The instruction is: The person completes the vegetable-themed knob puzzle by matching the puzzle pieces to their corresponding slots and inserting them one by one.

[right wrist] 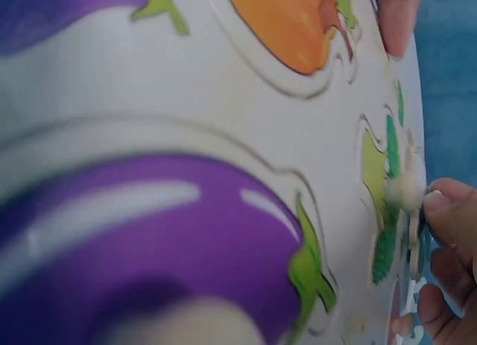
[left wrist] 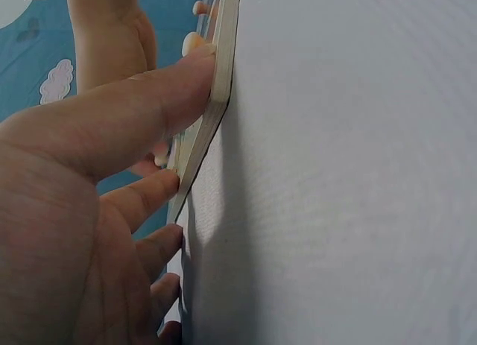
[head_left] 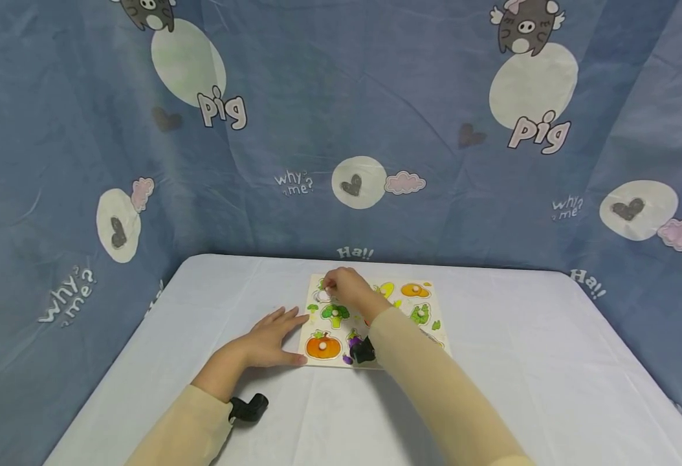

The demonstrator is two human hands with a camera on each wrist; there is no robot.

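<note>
A wooden vegetable puzzle board [head_left: 345, 358] with knobbed pieces lies flat on the table. My left hand [head_left: 268, 340] is spread beside its left edge; in the left wrist view the thumb [left wrist: 175, 92] touches the board near a corner, and the index fingertip meets the edge. Over the board's far left part, my right hand [head_left: 349, 289] pinches a small puzzle piece, seen edge-on in the right wrist view, at a white bulb picture [head_left: 321, 296]. Near it are the broccoli [head_left: 336, 313], pumpkin [head_left: 323, 347] and eggplant [right wrist: 186, 218]. My right forearm hides the board's middle.
A white cloth covers the table [head_left: 510, 362]. Behind it and at the sides hangs a blue printed curtain [head_left: 294, 226]. Black wrist devices [head_left: 249, 408] are strapped on both wrists.
</note>
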